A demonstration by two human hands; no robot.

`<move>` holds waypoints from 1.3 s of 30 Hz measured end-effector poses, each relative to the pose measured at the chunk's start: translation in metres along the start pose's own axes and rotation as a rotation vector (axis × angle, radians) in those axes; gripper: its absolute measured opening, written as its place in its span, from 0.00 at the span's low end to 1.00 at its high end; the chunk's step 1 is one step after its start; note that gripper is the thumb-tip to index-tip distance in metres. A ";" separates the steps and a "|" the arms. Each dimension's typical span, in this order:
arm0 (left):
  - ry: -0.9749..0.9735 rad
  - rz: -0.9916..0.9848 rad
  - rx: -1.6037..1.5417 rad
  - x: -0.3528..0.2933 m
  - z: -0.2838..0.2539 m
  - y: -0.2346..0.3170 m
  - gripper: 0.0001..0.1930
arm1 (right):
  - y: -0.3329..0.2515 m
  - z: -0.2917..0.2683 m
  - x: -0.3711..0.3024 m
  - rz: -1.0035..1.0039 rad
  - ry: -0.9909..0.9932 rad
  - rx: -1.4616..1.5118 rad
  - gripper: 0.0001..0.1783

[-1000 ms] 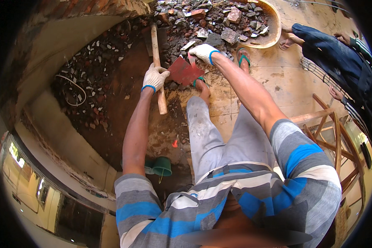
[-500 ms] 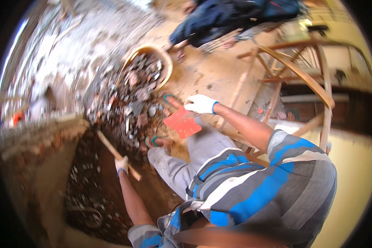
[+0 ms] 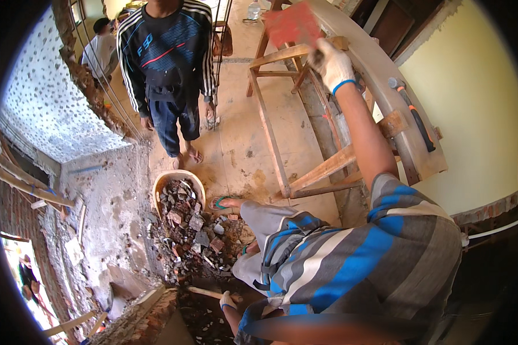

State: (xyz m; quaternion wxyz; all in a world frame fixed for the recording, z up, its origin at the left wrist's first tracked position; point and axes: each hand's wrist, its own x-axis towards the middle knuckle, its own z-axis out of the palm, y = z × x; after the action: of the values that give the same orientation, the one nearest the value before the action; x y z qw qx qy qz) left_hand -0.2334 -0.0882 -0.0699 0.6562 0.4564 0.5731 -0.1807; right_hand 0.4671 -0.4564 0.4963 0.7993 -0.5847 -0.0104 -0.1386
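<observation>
In a white glove with a blue cuff, my right hand is raised at the upper right. It grips a flat red blade that looks like a hoe head, with a dark round part by my fingers. My left hand, gloved too, is low near the bottom edge and closed around a pale wooden stick. The stick points left over dark ground with bits of debris. Beyond it lies a heap of broken brick and stone, reaching into a cream tub.
A person stands facing me behind the tub. On my right is a wooden trestle; a hammer with a black and orange handle lies on the curved plank. A rough broken wall edge is at lower left.
My right hand has lifted the red blade up and away over the trestle. My left hand still holds the stick, now lower in view. The view has shifted, and the other person now stands upright.
</observation>
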 end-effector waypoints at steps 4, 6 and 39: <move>0.091 -0.251 -0.233 -0.006 0.004 0.008 0.17 | -0.031 -0.019 0.039 -0.160 0.365 0.385 0.20; 0.080 -0.268 -0.270 -0.005 0.009 0.010 0.17 | -0.033 -0.019 0.047 -0.257 0.433 0.571 0.24; 0.352 0.050 -1.092 0.039 0.018 -0.031 0.26 | 0.459 0.085 -0.681 1.489 -2.145 -1.133 0.22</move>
State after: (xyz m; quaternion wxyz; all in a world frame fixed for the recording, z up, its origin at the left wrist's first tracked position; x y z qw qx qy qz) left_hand -0.2354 -0.1078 -0.1190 0.6956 0.0880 0.6729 0.2357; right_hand -0.0680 -0.1065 -0.0262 -0.0487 -0.5092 -0.2403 0.8250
